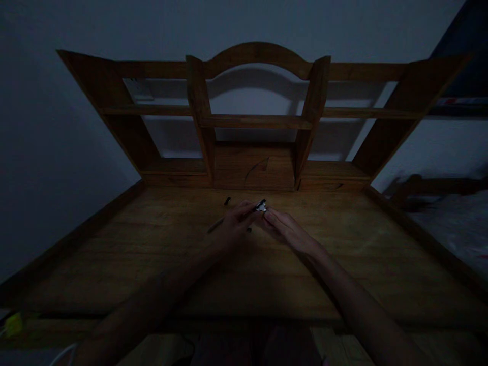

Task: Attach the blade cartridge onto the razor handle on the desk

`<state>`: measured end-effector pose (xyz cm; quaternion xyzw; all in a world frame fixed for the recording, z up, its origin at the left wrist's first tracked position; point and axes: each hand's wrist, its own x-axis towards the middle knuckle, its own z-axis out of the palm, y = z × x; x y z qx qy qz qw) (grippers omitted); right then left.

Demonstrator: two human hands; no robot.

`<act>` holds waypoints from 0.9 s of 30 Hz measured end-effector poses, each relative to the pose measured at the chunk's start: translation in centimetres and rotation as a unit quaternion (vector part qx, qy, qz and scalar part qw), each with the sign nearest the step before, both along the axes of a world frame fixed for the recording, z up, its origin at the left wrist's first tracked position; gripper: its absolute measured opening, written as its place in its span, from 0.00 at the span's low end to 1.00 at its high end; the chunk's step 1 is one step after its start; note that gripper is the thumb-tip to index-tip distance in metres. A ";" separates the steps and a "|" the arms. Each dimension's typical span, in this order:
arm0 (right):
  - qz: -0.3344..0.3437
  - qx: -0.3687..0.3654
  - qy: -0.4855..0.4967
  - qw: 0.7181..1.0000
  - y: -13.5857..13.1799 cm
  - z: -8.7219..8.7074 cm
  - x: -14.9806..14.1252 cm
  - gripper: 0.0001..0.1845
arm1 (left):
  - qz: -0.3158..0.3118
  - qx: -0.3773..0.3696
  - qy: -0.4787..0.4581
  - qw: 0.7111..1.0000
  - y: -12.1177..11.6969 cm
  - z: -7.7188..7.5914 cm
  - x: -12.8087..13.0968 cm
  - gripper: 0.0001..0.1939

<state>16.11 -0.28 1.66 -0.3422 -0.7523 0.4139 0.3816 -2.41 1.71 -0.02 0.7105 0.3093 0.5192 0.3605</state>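
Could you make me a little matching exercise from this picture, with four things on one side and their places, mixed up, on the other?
Things:
1. Shiny piece
2. Yellow object
3. Arched board
4. Wooden desk

Places:
A. Top middle of the shelf unit
B. Beneath both hands
C. Near the picture's lower left corner
D. Between the fingers of the left hand and the right hand

Right pairs: 1-D, 2-C, 3-A, 4-B
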 end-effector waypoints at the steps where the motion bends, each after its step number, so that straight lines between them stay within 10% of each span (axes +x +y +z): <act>1: 0.008 -0.006 0.006 1.000 0.0 0.0 -0.1 0.22 | -0.003 0.008 0.004 1.000 0.1 0.0 -0.1 0.14; 27: 0.045 -0.029 0.012 0.999 0.8 -2.2 -1.0 0.16 | 0.047 0.042 0.025 0.998 -0.7 -0.2 0.5 0.11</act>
